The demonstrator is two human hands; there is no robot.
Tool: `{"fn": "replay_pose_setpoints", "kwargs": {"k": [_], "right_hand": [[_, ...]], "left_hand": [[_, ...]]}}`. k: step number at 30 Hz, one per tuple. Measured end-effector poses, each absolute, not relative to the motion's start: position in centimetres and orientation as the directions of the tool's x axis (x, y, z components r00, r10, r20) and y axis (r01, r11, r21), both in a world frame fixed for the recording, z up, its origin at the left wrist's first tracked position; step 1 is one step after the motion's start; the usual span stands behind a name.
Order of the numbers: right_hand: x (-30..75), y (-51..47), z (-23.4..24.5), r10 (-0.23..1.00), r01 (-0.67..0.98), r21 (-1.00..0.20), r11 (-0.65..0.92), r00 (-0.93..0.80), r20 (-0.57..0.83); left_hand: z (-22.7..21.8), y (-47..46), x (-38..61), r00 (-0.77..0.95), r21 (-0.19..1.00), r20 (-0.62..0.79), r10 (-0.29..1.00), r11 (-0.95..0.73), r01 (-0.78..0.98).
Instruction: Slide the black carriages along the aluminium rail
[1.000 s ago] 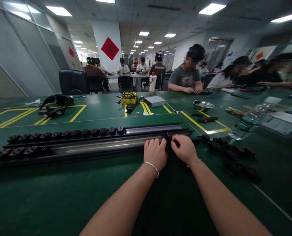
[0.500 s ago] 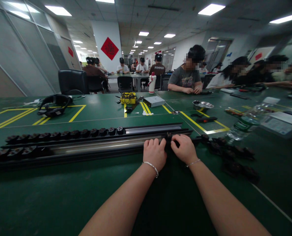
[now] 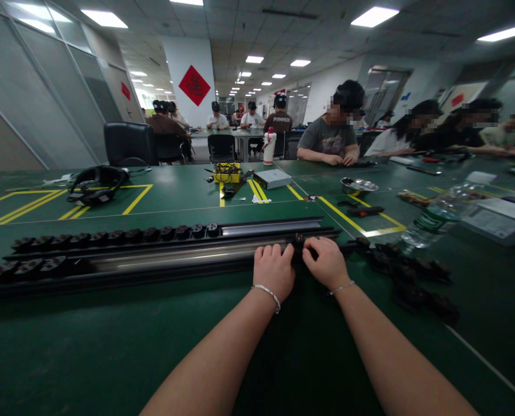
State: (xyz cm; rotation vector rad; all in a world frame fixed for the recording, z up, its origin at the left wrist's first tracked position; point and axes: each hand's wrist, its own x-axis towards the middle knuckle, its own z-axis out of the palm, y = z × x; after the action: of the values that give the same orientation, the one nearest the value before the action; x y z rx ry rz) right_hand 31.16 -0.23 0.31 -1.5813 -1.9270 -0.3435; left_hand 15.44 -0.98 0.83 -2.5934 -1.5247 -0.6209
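Two long black rails (image 3: pixel 162 257) with shiny metallic channels lie side by side across the table. Round black pieces (image 3: pixel 97 239) sit in a row along their left portions. My left hand (image 3: pixel 274 270) grips the near rail close to its right end, fingers curled over it. Just right of it, my right hand (image 3: pixel 325 263) is closed, thumb and index finger bent together at a small black piece (image 3: pixel 299 237) on the rail end. The fingers hide most of that piece. More loose black pieces (image 3: pixel 417 277) lie on the table to the right of my right hand.
A clear plastic bottle (image 3: pixel 439 214) stands beyond the loose pieces. Farther back are a metal bowl (image 3: pixel 359 185), a grey box (image 3: pixel 272 178), a yellow box with cables (image 3: pixel 226 173), a white flask (image 3: pixel 269 147) and a black headset (image 3: pixel 96 185). Several people sit across the room.
Both hands stay at the rail's right end with almost the same grip. The whole view has shifted very slightly.
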Motion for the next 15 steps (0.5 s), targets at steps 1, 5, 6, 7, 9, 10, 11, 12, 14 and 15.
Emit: {"fn": "replay_pose_setpoints", "kwargs": {"k": [1,5,6,7,9,10,11,12,14,15], "right_hand": [[31.16,-0.24,0.34,0.791,0.951,-0.179,0.252,-0.096,0.604],[31.13,-0.26,0.47,0.79,0.951,-0.179,0.253,-0.096,0.605],[31.13,-0.26,0.49,0.79,0.951,-0.177,0.254,-0.099,0.605],[31.13,-0.26,0.51,0.79,0.951,-0.175,0.256,-0.101,0.605],[31.14,-0.25,0.51,0.791,0.951,-0.172,0.256,-0.104,0.603],[31.14,-0.24,0.49,0.793,0.952,-0.17,0.253,-0.104,0.6],[31.15,-0.22,0.47,0.798,0.954,-0.167,0.247,-0.103,0.595],[31.16,-0.21,0.43,0.801,0.957,-0.163,0.241,-0.101,0.59],[31.19,-0.16,0.34,0.804,0.959,-0.157,0.236,-0.102,0.586],[31.23,-0.14,0.28,0.802,0.959,-0.154,0.238,-0.105,0.588]], "left_hand": [[0.85,-0.99,15.44,0.425,0.142,0.381,0.821,-0.506,0.851],[0.88,-1.01,15.49,0.42,0.145,0.387,0.821,-0.504,0.851],[0.88,-1.01,15.5,0.418,0.147,0.382,0.824,-0.501,0.853],[0.88,-1.01,15.5,0.414,0.149,0.377,0.828,-0.496,0.856],[0.87,-1.0,15.5,0.408,0.15,0.374,0.833,-0.488,0.86],[0.86,-0.99,15.49,0.409,0.148,0.376,0.831,-0.49,0.859],[0.84,-0.98,15.47,0.413,0.144,0.381,0.827,-0.494,0.857],[0.82,-0.96,15.45,0.418,0.141,0.387,0.822,-0.5,0.854],[0.78,-0.94,15.41,0.423,0.139,0.395,0.815,-0.508,0.85],[0.76,-0.93,15.39,0.422,0.139,0.398,0.815,-0.508,0.85]]}}
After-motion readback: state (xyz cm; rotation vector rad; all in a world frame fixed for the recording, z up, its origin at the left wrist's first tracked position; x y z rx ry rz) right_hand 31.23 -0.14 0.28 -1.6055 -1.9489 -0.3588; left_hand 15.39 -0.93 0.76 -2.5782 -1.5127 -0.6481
